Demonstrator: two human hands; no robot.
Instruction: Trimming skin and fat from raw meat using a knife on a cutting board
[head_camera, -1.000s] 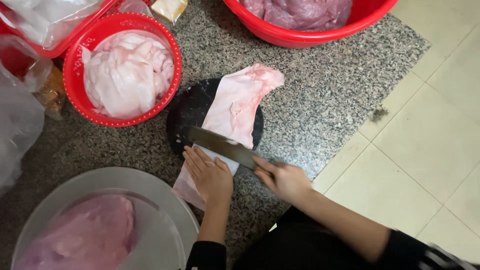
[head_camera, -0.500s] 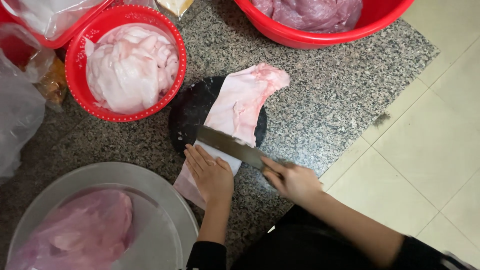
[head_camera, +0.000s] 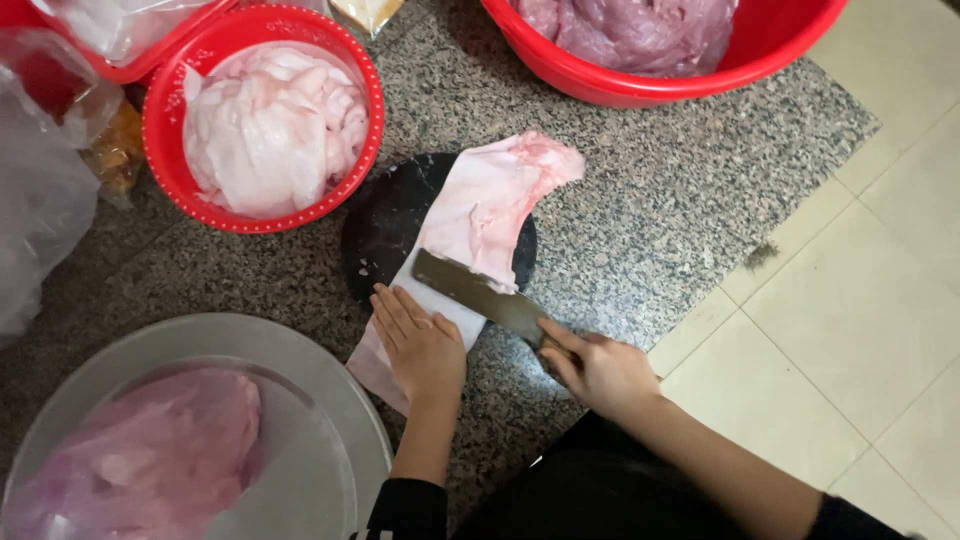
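A long slab of pale pink meat (head_camera: 487, 205) lies across a round black cutting board (head_camera: 384, 232) on a speckled granite slab (head_camera: 650, 200). My left hand (head_camera: 422, 345) presses flat on the near end of the meat. My right hand (head_camera: 603, 372) grips the handle of a cleaver (head_camera: 478, 294), whose blade rests across the meat just beyond my left fingers.
A red perforated basket (head_camera: 263, 130) of white fat stands at the upper left. A big red basin (head_camera: 660, 45) of purplish meat is at the top. A metal bowl (head_camera: 190, 440) with pink meat sits at the lower left. Clear plastic bags (head_camera: 35, 190) lie at the left edge. Beige floor tiles (head_camera: 860, 300) lie to the right.
The blade has shifted slightly along the meat while my left hand stays pressed on the near end. The view has drifted a little.
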